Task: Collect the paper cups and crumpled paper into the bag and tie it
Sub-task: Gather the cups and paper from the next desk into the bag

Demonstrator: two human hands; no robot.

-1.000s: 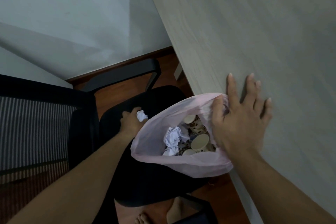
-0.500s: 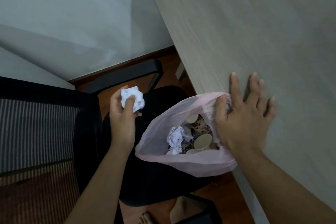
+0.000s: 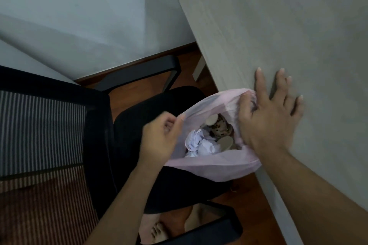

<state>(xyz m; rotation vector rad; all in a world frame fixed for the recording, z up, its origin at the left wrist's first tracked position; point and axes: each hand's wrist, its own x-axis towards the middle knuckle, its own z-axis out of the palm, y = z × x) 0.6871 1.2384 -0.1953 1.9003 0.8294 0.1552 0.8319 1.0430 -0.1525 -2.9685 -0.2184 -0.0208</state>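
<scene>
A thin pink plastic bag (image 3: 215, 167) hangs open against the edge of the grey table (image 3: 288, 26), over a black chair seat. Inside it lie crumpled white paper (image 3: 201, 144) and spotted paper cups (image 3: 220, 127), one showing its round base. My right hand (image 3: 266, 117) lies flat on the table's edge, its thumb pinning the bag's right rim. My left hand (image 3: 161, 137) pinches the bag's left rim between thumb and fingers.
A black office chair (image 3: 99, 145) with a striped mesh back stands at the left, its armrests at the top and bottom. Red-brown wooden floor (image 3: 249, 201) shows below, with bare feet (image 3: 159, 232) near the bottom. A pale wall rises behind.
My left hand held a crumpled paper ball above the chair; now the ball is gone from it and the hand grips the bag's left rim. More paper lies in the bag.
</scene>
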